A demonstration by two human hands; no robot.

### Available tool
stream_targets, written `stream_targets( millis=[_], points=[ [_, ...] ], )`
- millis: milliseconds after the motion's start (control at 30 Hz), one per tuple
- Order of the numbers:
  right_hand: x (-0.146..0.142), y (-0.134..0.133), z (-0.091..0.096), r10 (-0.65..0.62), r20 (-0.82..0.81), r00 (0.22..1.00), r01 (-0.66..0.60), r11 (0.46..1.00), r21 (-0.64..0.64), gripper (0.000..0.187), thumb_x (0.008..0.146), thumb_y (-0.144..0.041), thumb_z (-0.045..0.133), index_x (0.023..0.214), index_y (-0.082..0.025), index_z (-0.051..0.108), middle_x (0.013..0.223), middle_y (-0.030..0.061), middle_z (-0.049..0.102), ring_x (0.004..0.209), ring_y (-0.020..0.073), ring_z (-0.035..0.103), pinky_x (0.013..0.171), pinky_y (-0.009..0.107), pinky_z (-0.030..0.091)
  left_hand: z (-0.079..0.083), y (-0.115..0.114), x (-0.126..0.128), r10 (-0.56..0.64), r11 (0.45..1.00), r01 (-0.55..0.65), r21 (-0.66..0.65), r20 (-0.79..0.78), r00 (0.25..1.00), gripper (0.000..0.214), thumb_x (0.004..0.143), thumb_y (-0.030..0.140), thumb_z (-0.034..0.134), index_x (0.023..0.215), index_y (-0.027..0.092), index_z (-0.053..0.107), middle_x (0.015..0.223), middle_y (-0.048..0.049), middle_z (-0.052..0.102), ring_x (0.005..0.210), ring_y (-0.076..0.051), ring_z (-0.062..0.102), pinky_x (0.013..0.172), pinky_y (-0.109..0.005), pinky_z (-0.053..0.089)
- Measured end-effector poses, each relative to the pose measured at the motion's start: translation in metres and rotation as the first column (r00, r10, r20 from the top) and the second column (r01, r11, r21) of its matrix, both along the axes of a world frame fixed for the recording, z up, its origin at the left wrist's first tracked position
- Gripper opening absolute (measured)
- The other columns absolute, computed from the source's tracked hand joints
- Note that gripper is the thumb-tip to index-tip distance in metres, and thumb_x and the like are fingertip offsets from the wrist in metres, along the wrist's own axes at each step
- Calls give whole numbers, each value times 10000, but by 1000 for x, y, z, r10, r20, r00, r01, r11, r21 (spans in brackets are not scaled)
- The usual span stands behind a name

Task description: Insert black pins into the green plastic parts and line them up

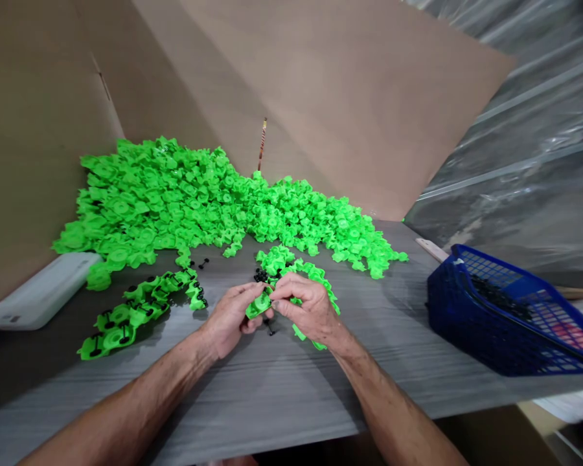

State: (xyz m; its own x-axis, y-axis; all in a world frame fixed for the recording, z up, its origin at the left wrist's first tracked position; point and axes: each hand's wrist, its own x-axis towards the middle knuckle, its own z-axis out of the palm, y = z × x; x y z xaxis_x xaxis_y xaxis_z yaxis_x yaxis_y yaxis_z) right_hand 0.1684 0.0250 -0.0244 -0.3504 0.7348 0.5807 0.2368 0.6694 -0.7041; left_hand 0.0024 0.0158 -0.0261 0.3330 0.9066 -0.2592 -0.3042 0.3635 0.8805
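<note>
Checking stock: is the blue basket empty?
The blue basket is not empty: small black parts lie inside it.

The grey wood-grain worktop (267, 395) carries a large heap of bright green moulded plastic parts (160, 200) along its rear edge. A row of green plastic parts fitted with black fasteners (126, 317) lies toward the left edge, just beside a flat white rectangular case (41, 291). A blue plastic mesh basket (486, 310) stands tilted at the right edge, holding small black pieces (500, 298).
</note>
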Motion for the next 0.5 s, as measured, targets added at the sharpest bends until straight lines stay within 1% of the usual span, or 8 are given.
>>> stream_targets(
  millis=[167,333,500],
  points=[
    [-1,-2,1,3,9,1000,-3,1000,5,96,784,-137,647,776,-202,718,774,15,646,710,128,614,634,253,502,-1,0,-1,-14,1000,14,15,13,1000,401,692,521,709,803,155,588,559,10,572,372,-25,332,399,-170,156],
    [-4,-2,-1,2,-17,1000,-2,1000,-24,83,783,-153,660,774,-200,729,781,22,648,711,133,621,635,258,501,-1,3,-1,-5,997,7,73,-20,1000,420,699,543,700,759,144,585,548,9,561,364,-22,321,382,-173,143],
    [-7,-1,-4,-39,-81,996,36,999,-36,89,773,-139,654,754,-200,716,747,15,647,694,131,599,620,256,485,0,3,-2,11,998,-8,54,-51,999,466,687,591,689,771,145,583,530,4,565,355,-27,312,372,-172,143]
  ],
)
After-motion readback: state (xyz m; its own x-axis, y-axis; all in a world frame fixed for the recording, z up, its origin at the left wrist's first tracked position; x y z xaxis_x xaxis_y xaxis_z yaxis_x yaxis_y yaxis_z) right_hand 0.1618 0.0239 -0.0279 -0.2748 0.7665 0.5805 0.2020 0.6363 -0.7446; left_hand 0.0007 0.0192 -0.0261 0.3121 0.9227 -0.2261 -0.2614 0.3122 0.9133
